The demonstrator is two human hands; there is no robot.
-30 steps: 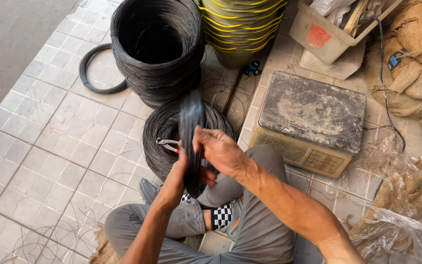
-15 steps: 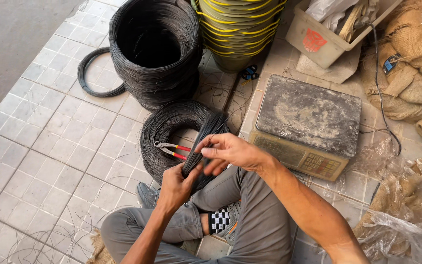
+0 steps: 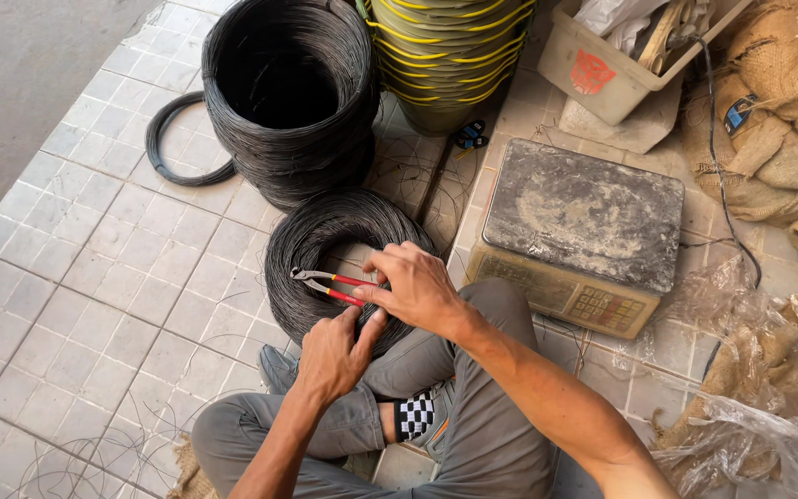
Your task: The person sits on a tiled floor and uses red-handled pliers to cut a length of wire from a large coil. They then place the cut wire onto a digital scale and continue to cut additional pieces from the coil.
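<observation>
Gripping a thin dark wire bundle [image 3: 368, 325], both hands are closed: left hand [image 3: 330, 356] below, right hand [image 3: 415, 288] above. Red-handled pincers [image 3: 325, 280] lie just left of the right hand, handles toward it, on the flat black wire coil [image 3: 293, 254].

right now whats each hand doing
left hand: closed on the wire bundle.
right hand: fingers curled at the pliers; firm grip cannot be told.

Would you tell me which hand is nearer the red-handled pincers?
Right. The right hand touches the handles of the red-handled pincers; the left hand sits just below them.
</observation>
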